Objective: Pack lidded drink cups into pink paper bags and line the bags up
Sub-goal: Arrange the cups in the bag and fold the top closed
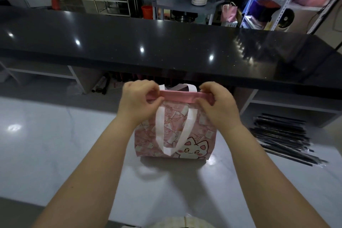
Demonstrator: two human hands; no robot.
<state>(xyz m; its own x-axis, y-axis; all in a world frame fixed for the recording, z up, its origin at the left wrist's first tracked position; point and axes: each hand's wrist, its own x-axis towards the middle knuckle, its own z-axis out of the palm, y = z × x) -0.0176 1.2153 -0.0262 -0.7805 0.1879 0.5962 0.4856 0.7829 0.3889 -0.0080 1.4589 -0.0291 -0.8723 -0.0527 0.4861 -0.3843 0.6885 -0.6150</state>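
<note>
Pink cat-print paper bag [175,135] stands upright mid white counter [55,144]. My L hand [137,102] & R hand [217,103] each pinch its folded top rim, one per end. I'd judge: keep fold level, press crease evenly, don't crush contents; cups not visible.

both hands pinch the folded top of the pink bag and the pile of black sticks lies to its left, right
No: the head view shows the pile of black sticks to the right of the pink bag, not its left. The left hand and right hand do pinch its folded top.
</note>
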